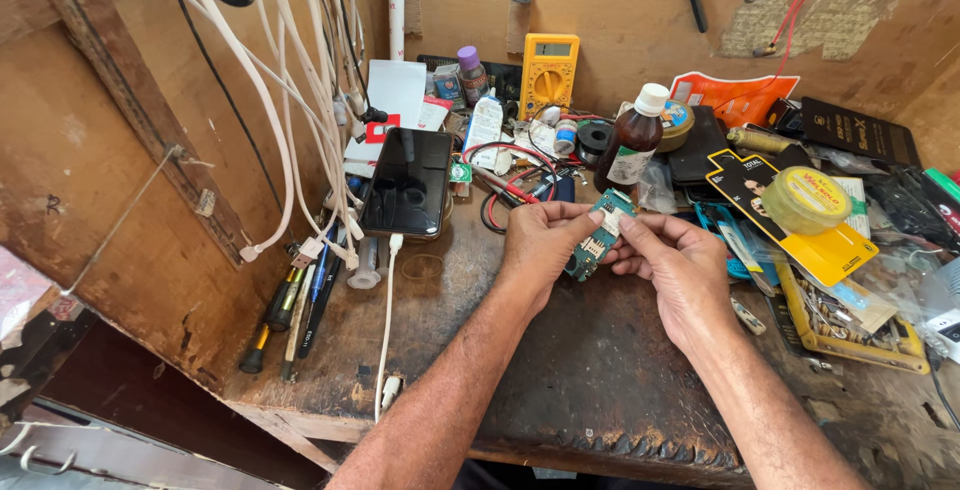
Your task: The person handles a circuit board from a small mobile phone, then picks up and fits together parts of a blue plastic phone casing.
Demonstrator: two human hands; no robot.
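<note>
hands meet over the middle of a cluttered wooden workbench (600,390), both closed on one small green circuit board (598,235). the left hand (540,245) pinches the board along its left edge, thumb on top and fingers curled underneath; the right hand (672,268) grips the opposite edge, with thumb and forefinger pressed near the upper end. neither hand has any slack in it, and the board sits tilted, clear of the bench surface, just in front of a brown glass bottle with a white cap (634,138).

this looks like an inspection or fitting step: the board is held up to the eye and turned, with a pale patch near its top that may be a label or a connector, though it is too small to tell. a next move on so thin a part calls for a light, steady pinch by the edges and a free hand for a tool.

close by lie a black smartphone (408,182) with a white cable (386,320) plugged in, a yellow multimeter (549,72) against the back wall, red test leads (505,185), screwdrivers (290,310) at the left, and a round yellowish tin (806,200) on yellow packaging.
</note>
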